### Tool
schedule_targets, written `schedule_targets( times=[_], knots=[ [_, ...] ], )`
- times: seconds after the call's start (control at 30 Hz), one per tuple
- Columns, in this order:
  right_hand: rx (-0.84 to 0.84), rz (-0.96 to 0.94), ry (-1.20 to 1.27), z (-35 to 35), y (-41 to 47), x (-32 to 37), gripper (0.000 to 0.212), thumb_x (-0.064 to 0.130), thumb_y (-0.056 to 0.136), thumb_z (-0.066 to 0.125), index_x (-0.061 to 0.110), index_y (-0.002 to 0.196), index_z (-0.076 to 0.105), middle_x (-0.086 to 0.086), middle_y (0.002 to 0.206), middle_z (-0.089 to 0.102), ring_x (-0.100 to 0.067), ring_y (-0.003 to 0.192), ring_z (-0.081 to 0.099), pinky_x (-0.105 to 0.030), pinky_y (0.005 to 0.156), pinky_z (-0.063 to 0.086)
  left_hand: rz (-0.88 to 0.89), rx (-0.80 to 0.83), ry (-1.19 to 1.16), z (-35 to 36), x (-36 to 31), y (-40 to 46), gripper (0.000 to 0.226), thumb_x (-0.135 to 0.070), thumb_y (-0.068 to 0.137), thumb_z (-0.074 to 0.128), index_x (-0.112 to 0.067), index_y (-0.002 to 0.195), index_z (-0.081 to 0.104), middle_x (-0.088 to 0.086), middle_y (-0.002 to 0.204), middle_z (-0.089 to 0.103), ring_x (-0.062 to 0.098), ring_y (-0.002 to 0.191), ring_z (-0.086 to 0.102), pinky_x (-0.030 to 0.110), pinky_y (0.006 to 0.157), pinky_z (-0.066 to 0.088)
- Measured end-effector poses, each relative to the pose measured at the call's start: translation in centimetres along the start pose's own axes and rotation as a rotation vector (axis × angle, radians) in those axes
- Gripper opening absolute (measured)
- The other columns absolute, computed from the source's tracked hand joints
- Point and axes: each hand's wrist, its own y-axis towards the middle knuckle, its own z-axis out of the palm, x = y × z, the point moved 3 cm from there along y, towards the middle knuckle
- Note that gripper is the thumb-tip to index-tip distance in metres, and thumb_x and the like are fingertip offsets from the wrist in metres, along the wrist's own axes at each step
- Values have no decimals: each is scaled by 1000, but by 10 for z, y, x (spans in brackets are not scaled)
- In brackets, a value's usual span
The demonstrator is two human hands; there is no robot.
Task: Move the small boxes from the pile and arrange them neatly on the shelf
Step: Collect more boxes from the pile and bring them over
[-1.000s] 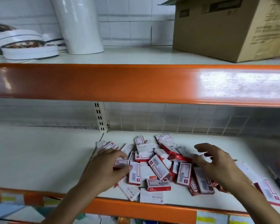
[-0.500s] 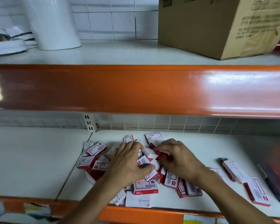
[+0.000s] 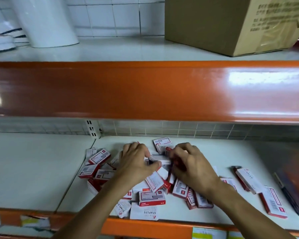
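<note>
A loose pile of small red-and-white staple boxes (image 3: 152, 198) lies on the white lower shelf (image 3: 41, 169), spread from left of centre to the right. Both hands rest over the middle of the pile. My left hand (image 3: 136, 163) and my right hand (image 3: 188, 163) pinch the two ends of a white staple box (image 3: 160, 158) held between them just above the pile. The boxes under my palms are hidden. Two longer staple boxes (image 3: 247, 179) lie apart to the right.
An orange beam (image 3: 145, 90) of the upper shelf hangs over the pile. On that upper shelf stand a cardboard box (image 3: 223, 23) and a white cylinder (image 3: 47, 21). A dark pen-like object (image 3: 286, 192) lies at far right. The lower shelf's orange front edge (image 3: 145, 228) is close.
My hands came together from either side of the pile to its middle and closed on one box. The view has tilted and shifted right.
</note>
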Motion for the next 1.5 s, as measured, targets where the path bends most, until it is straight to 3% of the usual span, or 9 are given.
schedule_targets(
  times=[0.17,0.33,0.47,0.63,0.8,1.0,1.23,1.4,1.5],
  knots=[
    [101,-49,-64,11,-2,8,35,57,66,68,37,95,67,16,138,44,-17,126,39,-34,105,37,-13,-45,-39,0,3,11,44,-68,74,67,-30,93,58,-14,103,52,10,106,38,30,88,36],
    [111,-28,-42,11,3,13,37,59,71,67,31,93,72,15,146,38,-17,133,27,-35,111,28,-43,-59,-109,-7,14,12,44,-68,79,61,-27,93,64,-16,101,54,8,104,41,29,87,30],
    [90,65,32,11,6,14,61,75,70,43,29,95,75,14,143,39,-15,132,27,-30,111,24,-21,-106,-114,-15,20,10,28,-51,91,60,-23,93,61,-13,91,55,14,102,47,32,89,35],
    [94,145,129,8,6,-2,36,64,77,62,34,95,73,17,140,42,-14,137,26,-36,111,26,20,66,-108,-16,30,-1,15,-45,85,69,-34,95,65,-17,112,53,13,118,39,31,95,34],
    [6,290,266,-11,6,-14,38,53,80,70,28,108,71,17,129,47,-8,125,36,-24,100,31,52,222,-91,-14,33,-10,20,-46,90,63,-48,109,66,-16,143,37,12,137,18,41,114,19],
    [-143,374,480,-24,3,-9,22,39,81,69,29,101,66,18,115,59,2,105,54,-8,80,36,71,133,-119,-23,34,-12,26,-41,91,64,-43,116,64,-18,137,43,11,136,23,28,100,20],
    [94,135,565,-37,26,39,10,33,86,70,26,92,68,8,95,69,-4,82,68,-30,74,57,180,144,-234,-43,6,-1,70,-47,83,73,-44,144,39,-23,143,39,1,132,34,30,105,30],
    [137,107,664,-34,38,57,15,32,87,72,25,100,68,4,94,69,-10,78,70,-30,68,59,140,249,-421,-45,12,4,35,-41,82,75,-36,114,63,-12,110,71,5,100,68,45,91,55],
    [91,160,684,-24,38,60,54,43,78,79,28,124,55,7,108,62,-11,90,67,-33,70,61,108,175,-403,-50,26,1,24,-35,85,74,-30,107,65,-6,96,73,12,85,71,50,79,58]
  ],
)
